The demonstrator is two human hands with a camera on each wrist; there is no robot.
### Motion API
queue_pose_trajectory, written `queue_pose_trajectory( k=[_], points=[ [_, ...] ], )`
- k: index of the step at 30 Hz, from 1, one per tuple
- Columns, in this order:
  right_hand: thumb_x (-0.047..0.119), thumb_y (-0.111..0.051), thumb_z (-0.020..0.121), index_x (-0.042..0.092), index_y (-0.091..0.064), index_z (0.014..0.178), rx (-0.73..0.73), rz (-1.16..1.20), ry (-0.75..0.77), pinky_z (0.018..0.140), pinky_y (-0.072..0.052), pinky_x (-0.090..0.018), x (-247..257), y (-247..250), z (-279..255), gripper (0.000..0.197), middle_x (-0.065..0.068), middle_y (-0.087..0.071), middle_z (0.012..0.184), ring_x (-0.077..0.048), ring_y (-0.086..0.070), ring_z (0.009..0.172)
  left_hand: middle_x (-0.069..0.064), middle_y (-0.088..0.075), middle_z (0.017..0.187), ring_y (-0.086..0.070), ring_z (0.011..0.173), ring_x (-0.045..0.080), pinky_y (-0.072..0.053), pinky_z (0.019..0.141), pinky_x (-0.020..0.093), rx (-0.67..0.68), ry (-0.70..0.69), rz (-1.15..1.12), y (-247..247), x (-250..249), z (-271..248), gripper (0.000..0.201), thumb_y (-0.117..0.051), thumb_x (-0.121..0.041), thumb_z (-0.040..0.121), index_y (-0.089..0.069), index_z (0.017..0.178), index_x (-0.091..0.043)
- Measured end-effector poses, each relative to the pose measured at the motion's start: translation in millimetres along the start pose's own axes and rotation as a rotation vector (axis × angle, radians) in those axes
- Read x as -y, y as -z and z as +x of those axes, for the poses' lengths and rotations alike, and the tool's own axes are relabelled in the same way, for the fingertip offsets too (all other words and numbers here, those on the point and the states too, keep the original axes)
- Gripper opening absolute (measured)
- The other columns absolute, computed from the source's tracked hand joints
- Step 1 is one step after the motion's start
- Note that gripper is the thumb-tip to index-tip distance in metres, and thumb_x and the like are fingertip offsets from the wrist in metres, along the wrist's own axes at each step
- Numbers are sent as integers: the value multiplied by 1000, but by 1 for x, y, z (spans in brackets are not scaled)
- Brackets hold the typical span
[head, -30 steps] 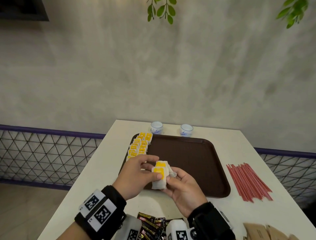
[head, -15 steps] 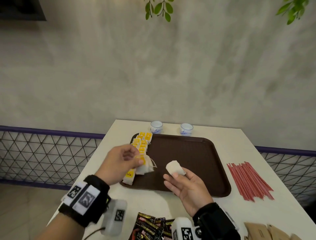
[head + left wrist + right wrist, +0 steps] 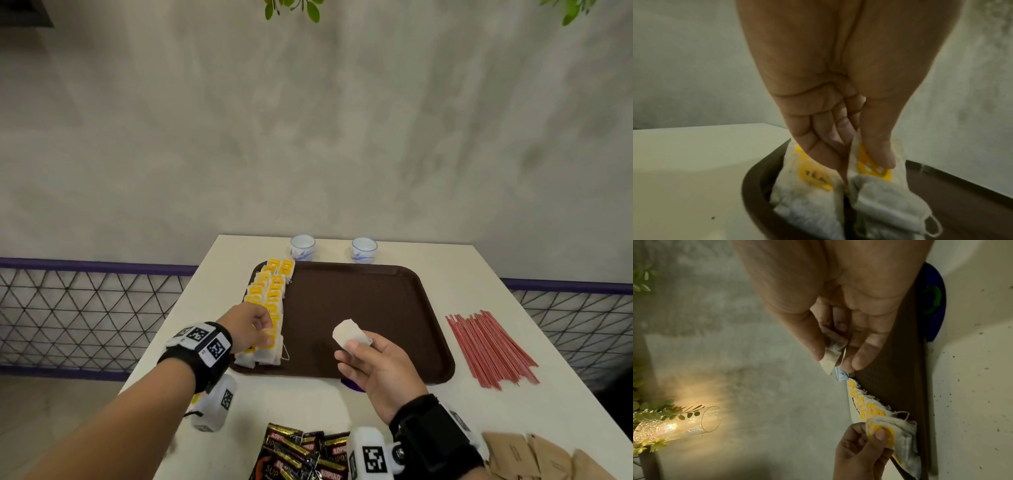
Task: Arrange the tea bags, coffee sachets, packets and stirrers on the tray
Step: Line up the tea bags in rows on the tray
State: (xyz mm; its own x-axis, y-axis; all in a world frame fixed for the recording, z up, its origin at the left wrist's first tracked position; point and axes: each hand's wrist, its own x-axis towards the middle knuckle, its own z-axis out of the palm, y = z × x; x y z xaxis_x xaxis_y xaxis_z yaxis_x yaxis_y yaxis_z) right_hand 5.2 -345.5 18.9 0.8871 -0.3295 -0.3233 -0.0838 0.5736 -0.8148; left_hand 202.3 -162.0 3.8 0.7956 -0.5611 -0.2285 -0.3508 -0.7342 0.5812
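Hands [image 3: 251, 329] pinching soft, perhaps papery tea bags [image 3: 351, 335]

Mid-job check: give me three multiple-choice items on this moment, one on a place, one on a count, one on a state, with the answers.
1. Where do the red stirrers lie?
A on the tray
B on the table right of the tray
C in a cup

2. How many cups stand behind the tray?
A one
B two
C four

3. What does the right hand hold?
A a tea bag
B a stirrer
C nothing

Answers: B, the stirrers rest on the white table; B, two cups are by the far rim; A, a tea bag is pinched.
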Motion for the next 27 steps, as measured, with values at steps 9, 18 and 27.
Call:
queue_pose_trajectory(
  k=[9,18,27],
  points=[
    [2,-61,90,7,-62,111,-36,-76,-5,80,-56,-36,-2,11,3,22,-17,-67,104,-24,-66,87,-9,-56,70,-49,63,6,-36,56,13,-88,40,49,-17,3,9,26,-80,-11,71,-58,70,-26],
    [3,-62,90,6,-61,115,-49,-95,-14,74,-57,-33,-5,14,7,26,-18,-67,106,-23,-66,86,-6,-58,89,-53,76,12,-41,67,21,-199,59,16,-18,8,11,34,-83,-17,69,-57,89,-25],
    [4,-60,91,7,-63,112,-27,-103,-10,79,-56,-34,-5,12,7,21,-16,-67,103,-22,-65,85,-8,-47,105,-48,93,13,-43,81,24,-137,-23,142,-21,12,-9,51,-87,-33,61,-54,100,-32]
  ],
)
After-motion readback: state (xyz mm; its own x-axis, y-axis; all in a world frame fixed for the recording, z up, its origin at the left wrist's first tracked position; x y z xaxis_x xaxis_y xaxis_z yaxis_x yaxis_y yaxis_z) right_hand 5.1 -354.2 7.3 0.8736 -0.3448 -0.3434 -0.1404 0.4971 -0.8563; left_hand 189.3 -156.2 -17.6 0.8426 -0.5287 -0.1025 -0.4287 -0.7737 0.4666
